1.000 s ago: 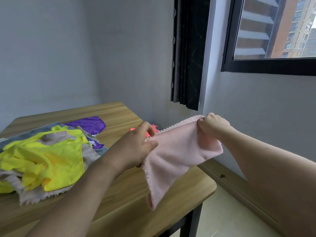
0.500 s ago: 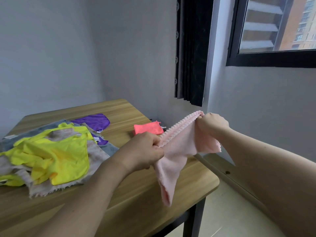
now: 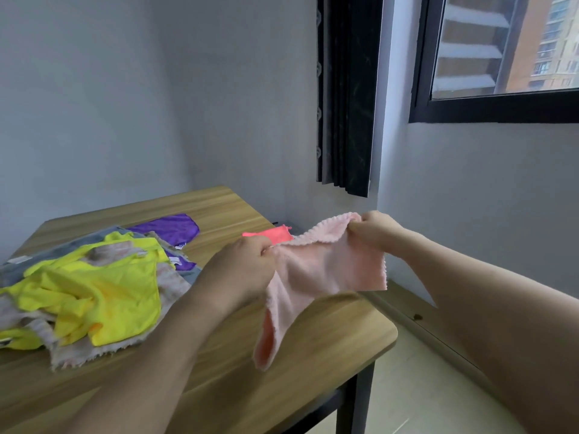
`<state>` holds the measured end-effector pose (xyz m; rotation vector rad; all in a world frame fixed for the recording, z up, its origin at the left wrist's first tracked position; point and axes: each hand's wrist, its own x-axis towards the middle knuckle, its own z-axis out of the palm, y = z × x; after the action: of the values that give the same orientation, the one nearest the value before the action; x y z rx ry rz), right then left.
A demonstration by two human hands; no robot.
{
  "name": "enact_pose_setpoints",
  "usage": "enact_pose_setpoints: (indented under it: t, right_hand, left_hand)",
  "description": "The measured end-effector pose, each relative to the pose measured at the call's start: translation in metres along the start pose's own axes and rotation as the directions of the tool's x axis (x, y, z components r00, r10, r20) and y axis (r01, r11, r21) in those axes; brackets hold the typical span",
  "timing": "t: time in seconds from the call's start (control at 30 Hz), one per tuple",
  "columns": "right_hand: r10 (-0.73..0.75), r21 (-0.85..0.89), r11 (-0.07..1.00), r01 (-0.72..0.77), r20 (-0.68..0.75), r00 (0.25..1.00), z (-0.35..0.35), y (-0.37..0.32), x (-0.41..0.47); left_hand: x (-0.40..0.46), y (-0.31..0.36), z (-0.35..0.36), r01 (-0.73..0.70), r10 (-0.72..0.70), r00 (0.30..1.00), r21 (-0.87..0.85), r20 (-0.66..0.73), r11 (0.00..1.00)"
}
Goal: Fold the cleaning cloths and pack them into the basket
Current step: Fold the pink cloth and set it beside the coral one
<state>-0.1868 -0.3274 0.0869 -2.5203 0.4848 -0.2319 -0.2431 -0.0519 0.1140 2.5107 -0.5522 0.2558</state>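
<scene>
A pale pink cloth point(image 3: 316, 277) hangs in the air above the right end of the wooden table point(image 3: 329, 333). My left hand point(image 3: 241, 270) pinches its top edge at the left, and my right hand point(image 3: 376, 233) pinches the top right corner. The lower part of the cloth droops to a point over the tabletop. A loose pile of cloths lies on the left of the table, with yellow ones point(image 3: 94, 289) on top and a purple one point(image 3: 169, 228) behind. A small coral-pink cloth point(image 3: 272, 235) lies flat near the table's far edge. No basket is in view.
The table stands in a corner, with grey walls behind and to the right. A dark curtain point(image 3: 344, 95) hangs beside a black-framed window point(image 3: 501, 104). The table's rounded right corner ends above a pale floor point(image 3: 423, 386), and a wooden skirting runs along the right wall.
My hands have drawn apart along the pink cloth's top edge, spreading it wider. The cloth's hanging part has opened out from a narrow bunch.
</scene>
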Motion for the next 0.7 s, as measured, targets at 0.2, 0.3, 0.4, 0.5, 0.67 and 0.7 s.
enact_pose_setpoints:
  t: [0.2, 0.3, 0.4, 0.5, 0.67, 0.7]
  right_hand:
    - [-0.017, 0.417, 0.875, -0.245, 0.533, 0.846, -0.024, -0.005, -0.003]
    - [0.016, 0.28, 0.928, -0.246, 0.63, 0.777, -0.012, -0.013, 0.003]
    - [0.007, 0.218, 0.96, -0.177, 0.612, 0.791, 0.028, -0.025, 0.006]
    - [-0.035, 0.158, 0.986, -0.06, 0.537, 0.843, 0.071, -0.034, 0.007]
    - [-0.124, -0.047, 0.99, 0.132, 0.148, 0.981, 0.108, -0.034, -0.007]
    - [-0.138, -0.057, 0.988, 0.144, 0.09, 0.986, 0.111, -0.034, -0.016]
  left_hand:
    - [-0.004, 0.008, -0.042, 0.226, 0.0, 0.957, -0.747, 0.29, 0.625]
    - [-0.012, 0.008, -0.05, 0.278, 0.123, 0.939, -0.92, 0.32, 0.276]
    - [-0.021, 0.004, -0.042, 0.298, 0.159, 0.937, -0.948, 0.312, 0.109]
    - [-0.024, -0.011, -0.032, 0.276, 0.168, 0.941, -0.953, 0.294, 0.123]
    - [-0.012, -0.042, -0.008, 0.11, -0.166, 0.986, -0.827, 0.02, 0.551]
    - [-0.007, -0.048, -0.004, 0.127, -0.206, 0.978, -0.805, 0.005, 0.579]
